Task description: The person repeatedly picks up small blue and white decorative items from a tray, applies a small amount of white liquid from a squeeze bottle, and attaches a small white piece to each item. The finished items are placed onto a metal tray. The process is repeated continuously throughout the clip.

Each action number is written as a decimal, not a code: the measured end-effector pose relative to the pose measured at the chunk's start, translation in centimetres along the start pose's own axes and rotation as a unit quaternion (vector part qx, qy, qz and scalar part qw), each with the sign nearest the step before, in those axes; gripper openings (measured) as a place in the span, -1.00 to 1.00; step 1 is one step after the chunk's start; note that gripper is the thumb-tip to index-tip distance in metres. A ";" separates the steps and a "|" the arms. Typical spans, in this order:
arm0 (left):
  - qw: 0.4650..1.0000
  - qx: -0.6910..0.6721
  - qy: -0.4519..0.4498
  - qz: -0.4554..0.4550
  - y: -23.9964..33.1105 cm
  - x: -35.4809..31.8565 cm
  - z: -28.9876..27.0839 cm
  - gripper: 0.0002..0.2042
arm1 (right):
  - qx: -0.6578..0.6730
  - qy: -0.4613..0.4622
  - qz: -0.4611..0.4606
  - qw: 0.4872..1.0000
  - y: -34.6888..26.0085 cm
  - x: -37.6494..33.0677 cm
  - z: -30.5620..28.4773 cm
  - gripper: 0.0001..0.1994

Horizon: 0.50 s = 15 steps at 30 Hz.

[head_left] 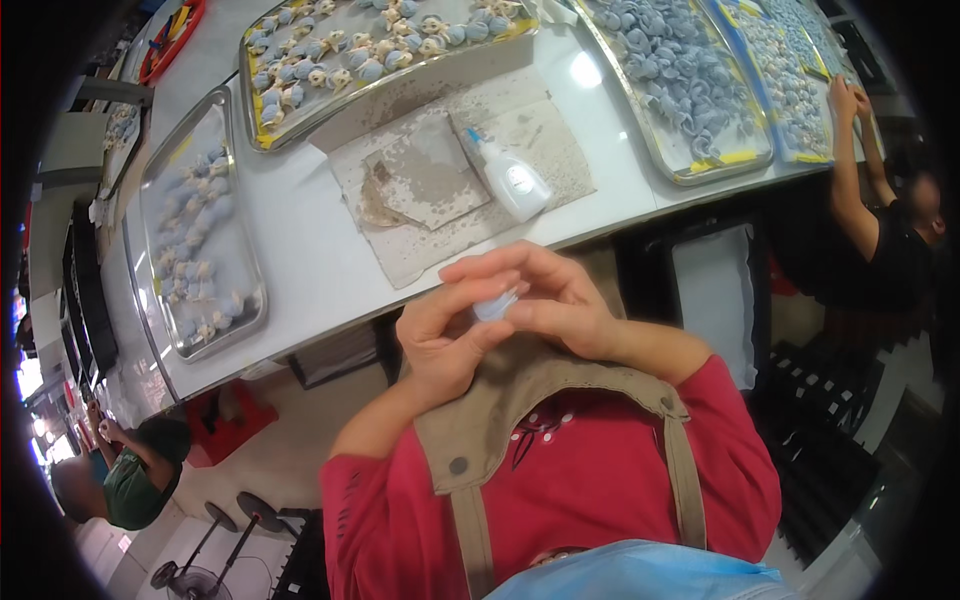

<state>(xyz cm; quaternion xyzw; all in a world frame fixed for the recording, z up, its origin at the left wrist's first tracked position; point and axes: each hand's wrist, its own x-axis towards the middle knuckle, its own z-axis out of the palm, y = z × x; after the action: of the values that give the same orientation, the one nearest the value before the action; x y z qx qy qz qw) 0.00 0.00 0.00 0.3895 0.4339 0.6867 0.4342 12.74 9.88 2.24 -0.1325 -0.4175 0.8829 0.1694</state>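
Close in front of my chest, just off the table's near edge, my two hands meet around a small pale blue piece [493, 306]. My left hand [440, 335] pinches it from the left with thumb and fingers. From the other side my right hand [565, 305] grips it, its fingers arched over the top. Much of the piece is hidden by the fingers, so its full shape cannot be made out. Beyond my hands, a white glue bottle [517, 183] with a blue tip lies on a stained cardboard sheet [400, 250].
A metal tray [255, 290] of small blue-and-cream figures stands at left, and a larger such tray [390, 90] at the back. At right, a tray [690, 172] holds curved blue-grey pieces, beside a blue-edged tray [765, 95]. People sit at far right [880, 225] and lower left [145, 480].
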 end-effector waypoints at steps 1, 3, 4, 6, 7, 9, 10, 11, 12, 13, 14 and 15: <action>1.000 0.018 0.003 -0.001 0.3 0.0 -0.2 -0.71 | -0.014 0.000 0.000 1.000 0.1 0.2 0.1 -0.56; 0.999 0.038 0.000 0.013 -0.6 0.6 0.4 -0.72 | -0.050 0.018 0.012 0.999 -0.6 -0.2 -0.9 -0.59; 0.996 0.084 -0.010 -0.007 0.2 0.7 0.1 -0.72 | -0.022 0.029 -0.007 0.999 -0.2 0.0 -0.4 -0.61; 0.997 0.031 0.017 -0.066 1.4 0.6 -0.6 -0.72 | 0.008 0.021 -0.013 1.000 0.5 1.0 0.3 -0.63; 0.997 -0.016 0.021 -0.079 1.2 0.6 -0.9 -0.72 | -0.002 0.017 -0.013 1.000 0.3 1.4 0.3 -0.65; 0.975 0.215 0.055 0.027 2.2 0.6 -2.9 -0.69 | -0.230 0.022 -0.120 0.965 0.7 2.3 -0.7 -0.67; 0.925 0.363 0.081 0.085 3.0 0.5 -4.1 -0.67 | -0.341 0.034 -0.172 0.924 0.6 2.4 -1.0 -0.67; 0.847 0.484 0.147 0.164 2.9 0.6 -6.0 -0.69 | -0.442 0.060 -0.258 0.857 0.0 3.1 -1.2 -0.68; 0.804 0.524 0.230 0.158 3.0 0.6 -7.8 -0.71 | -0.485 0.092 -0.298 0.817 0.1 3.5 -2.3 -0.68; 0.764 0.569 0.274 0.130 4.1 1.2 -9.8 -0.70 | -0.536 0.134 -0.328 0.766 0.2 3.6 -3.2 -0.67; 0.715 0.609 0.305 0.159 4.1 1.6 -12.3 -0.70 | -0.566 0.166 -0.332 0.736 0.1 3.6 -3.8 -0.69; 0.678 0.641 0.318 0.167 4.7 1.8 -14.4 -0.71 | -0.593 0.197 -0.335 0.705 -0.1 3.6 -4.3 -0.70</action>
<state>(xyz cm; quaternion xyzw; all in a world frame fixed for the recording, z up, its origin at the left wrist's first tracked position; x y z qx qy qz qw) -14.91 -3.13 0.04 0.3968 0.8076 0.3837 -0.2077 11.13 14.38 -0.68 -0.2279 -0.8290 0.2917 0.4192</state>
